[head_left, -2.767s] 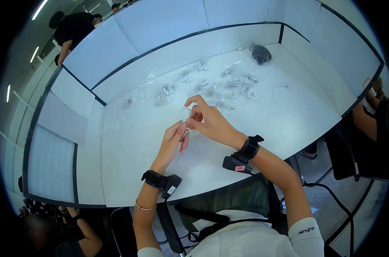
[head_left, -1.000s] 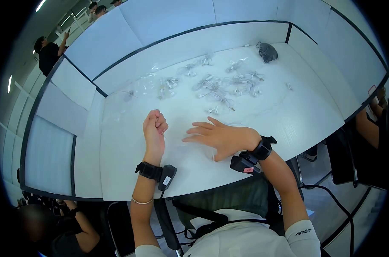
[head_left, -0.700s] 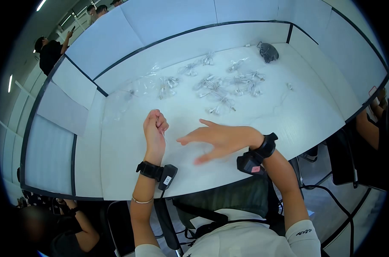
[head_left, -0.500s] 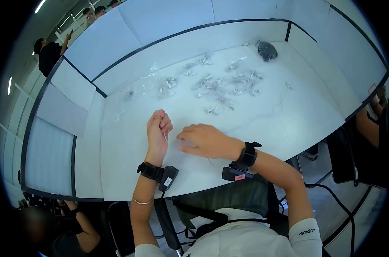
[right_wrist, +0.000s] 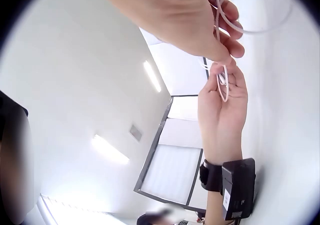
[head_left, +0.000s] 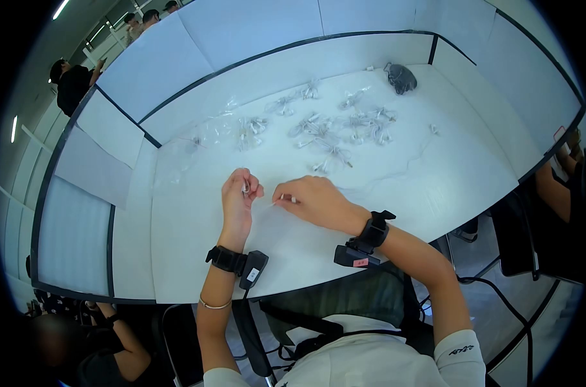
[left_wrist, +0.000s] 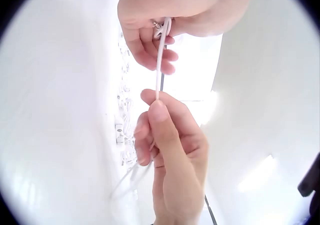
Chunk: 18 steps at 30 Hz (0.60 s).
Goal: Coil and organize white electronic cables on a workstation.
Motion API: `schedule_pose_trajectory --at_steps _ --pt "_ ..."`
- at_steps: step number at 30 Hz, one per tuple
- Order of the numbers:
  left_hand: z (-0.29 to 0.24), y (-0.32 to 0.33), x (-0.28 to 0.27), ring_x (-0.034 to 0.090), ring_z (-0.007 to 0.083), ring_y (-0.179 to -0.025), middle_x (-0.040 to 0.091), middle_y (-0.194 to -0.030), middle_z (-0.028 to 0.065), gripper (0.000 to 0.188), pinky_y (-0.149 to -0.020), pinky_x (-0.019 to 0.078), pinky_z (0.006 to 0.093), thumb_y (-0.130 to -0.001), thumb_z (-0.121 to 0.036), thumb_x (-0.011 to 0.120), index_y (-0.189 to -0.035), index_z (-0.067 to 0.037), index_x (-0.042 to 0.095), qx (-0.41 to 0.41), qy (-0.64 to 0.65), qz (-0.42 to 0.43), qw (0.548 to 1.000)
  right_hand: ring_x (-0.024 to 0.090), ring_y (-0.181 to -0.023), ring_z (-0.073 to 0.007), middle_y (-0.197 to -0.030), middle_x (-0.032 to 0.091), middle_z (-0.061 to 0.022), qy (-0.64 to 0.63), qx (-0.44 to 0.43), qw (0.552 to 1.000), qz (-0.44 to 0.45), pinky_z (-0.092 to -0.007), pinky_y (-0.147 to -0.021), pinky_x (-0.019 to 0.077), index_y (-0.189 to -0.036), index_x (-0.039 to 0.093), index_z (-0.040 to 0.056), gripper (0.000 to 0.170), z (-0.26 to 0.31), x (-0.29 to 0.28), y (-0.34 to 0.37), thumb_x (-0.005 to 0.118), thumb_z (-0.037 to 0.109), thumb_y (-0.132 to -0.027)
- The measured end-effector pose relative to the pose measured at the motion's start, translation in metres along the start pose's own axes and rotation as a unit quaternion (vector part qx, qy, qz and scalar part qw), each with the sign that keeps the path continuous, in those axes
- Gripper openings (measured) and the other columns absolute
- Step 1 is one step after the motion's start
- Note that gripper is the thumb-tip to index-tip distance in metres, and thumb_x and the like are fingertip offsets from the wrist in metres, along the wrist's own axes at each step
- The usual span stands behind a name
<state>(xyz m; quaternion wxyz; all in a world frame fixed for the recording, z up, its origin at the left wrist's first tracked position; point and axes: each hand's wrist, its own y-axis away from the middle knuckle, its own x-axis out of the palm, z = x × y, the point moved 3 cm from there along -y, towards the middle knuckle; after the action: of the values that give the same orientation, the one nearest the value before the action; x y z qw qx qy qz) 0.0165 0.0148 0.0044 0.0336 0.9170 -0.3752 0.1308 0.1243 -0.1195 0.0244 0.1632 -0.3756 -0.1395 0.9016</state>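
Observation:
My left hand (head_left: 238, 206) grips a folded part of a thin white cable (left_wrist: 159, 60) in its curled fingers, over the near part of the table. Close on its right, my right hand (head_left: 322, 205) pinches the same cable between thumb and forefinger. In the left wrist view, the cable runs straight from the left hand (left_wrist: 185, 7) to the right thumb tip. A small loop (right_wrist: 226, 87) lies against the left palm in the right wrist view, while more cable hangs in a wide curve by the right fingers.
Several bundles of white cable (head_left: 319, 129) in clear bags lie across the table (head_left: 196, 258). A dark grey pouch (head_left: 401, 78) sits at the back right. One loose plug (head_left: 434, 129) lies at the right. White panels (head_left: 261, 39) surround the far sides; people stand beyond.
The two hands were together, then parted, and my right hand spread its fingers. It has come back beside the left hand and now pinches the cable. The left hand kept its grip.

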Motion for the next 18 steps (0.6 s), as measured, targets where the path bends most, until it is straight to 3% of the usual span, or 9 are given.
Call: schedule_pose_trajectory --at_steps 3,6,12,18 --pt "0.0 0.001 0.006 0.061 0.019 -0.069 0.057 -0.073 0.0059 0.027 -0.068 0.0495 0.0292 -0.098 -0.029 0.037 -0.081 -0.009 0.046 -0.004 -0.031 0.013 0.999 0.062 -0.066 -0.0258 -0.076 0.066 -0.0057 0.044 0.012 0.998 -0.034 -0.0343 -0.056 0.0464 -0.088 0.066 0.012 0.011 0.001 -0.013 -0.003 0.059 0.018 -0.082" --pt "-0.002 0.005 0.011 0.064 0.0207 -0.073 0.06 -0.076 0.0079 0.028 -0.071 0.0518 0.0312 -0.098 -0.03 0.038 -0.082 -0.009 0.046 -0.03 -0.076 0.033 0.996 0.061 -0.063 -0.0243 -0.073 0.065 -0.0044 0.059 -0.004 0.996 -0.071 -0.034 -0.054 0.0452 -0.086 0.066 0.012 0.01 0.004 -0.019 -0.003 0.059 0.018 -0.082" --pt "0.002 0.006 0.017 0.053 0.0134 -0.055 0.054 -0.065 0.0046 0.028 -0.052 0.0423 0.0234 -0.098 -0.028 0.038 -0.081 -0.008 0.047 -0.086 -0.098 0.101 0.986 0.06 -0.06 -0.0229 -0.075 0.064 -0.0027 0.099 -0.026 0.984 -0.145 -0.0323 -0.051 0.0443 -0.084 0.066 0.0112 0.008 0.002 -0.023 -0.003 0.06 0.016 -0.082" --pt "0.005 0.011 0.024 0.048 0.0116 -0.049 0.056 -0.065 0.0048 0.029 -0.046 0.0376 0.0228 -0.098 -0.03 0.039 -0.081 -0.008 0.048 -0.108 -0.112 0.131 0.979 0.06 -0.06 -0.0222 -0.078 0.065 -0.0022 0.105 -0.028 0.982 -0.158 -0.0328 -0.05 0.0443 -0.083 0.065 0.0112 0.006 0.0 -0.026 -0.003 0.061 0.015 -0.081"
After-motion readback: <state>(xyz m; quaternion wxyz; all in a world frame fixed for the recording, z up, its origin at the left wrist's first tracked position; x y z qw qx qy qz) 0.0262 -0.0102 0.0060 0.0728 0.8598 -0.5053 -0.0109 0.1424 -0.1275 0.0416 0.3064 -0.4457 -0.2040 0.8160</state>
